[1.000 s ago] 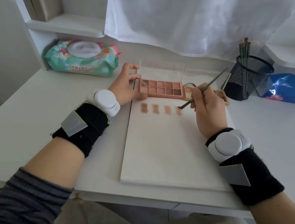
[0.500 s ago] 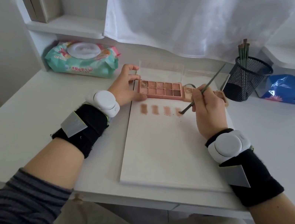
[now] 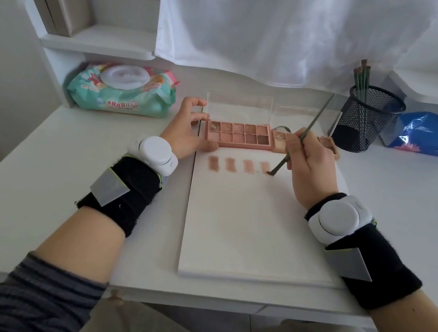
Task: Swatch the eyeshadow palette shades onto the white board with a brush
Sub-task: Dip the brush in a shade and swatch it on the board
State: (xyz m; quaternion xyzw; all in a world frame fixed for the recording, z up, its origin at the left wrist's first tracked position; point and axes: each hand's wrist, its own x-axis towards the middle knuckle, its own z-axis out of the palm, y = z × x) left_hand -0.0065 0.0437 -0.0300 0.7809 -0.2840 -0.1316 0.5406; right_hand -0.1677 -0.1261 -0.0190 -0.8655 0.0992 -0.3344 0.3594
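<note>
A pink eyeshadow palette point(image 3: 239, 135) lies open at the far edge of the white board point(image 3: 248, 228), its clear lid standing up behind it. A second, smaller palette point(image 3: 328, 145) sits beside it, partly hidden by my right hand. My left hand point(image 3: 188, 131) holds the pink palette's left end between thumb and fingers. My right hand point(image 3: 310, 169) grips a thin green brush point(image 3: 296, 147); its tip touches the board at the rightmost of several brown-pink swatches point(image 3: 241, 165) in a row below the palette.
A black mesh cup point(image 3: 365, 117) with more brushes stands at the back right, next to a blue packet point(image 3: 429, 133). A pack of wet wipes point(image 3: 123, 89) lies at the back left. A white cloth hangs over the back. Shelves flank the desk.
The brush tip has dragged down along the rightmost swatch, and the handle now stands steeper. My left hand has stayed on the palette.
</note>
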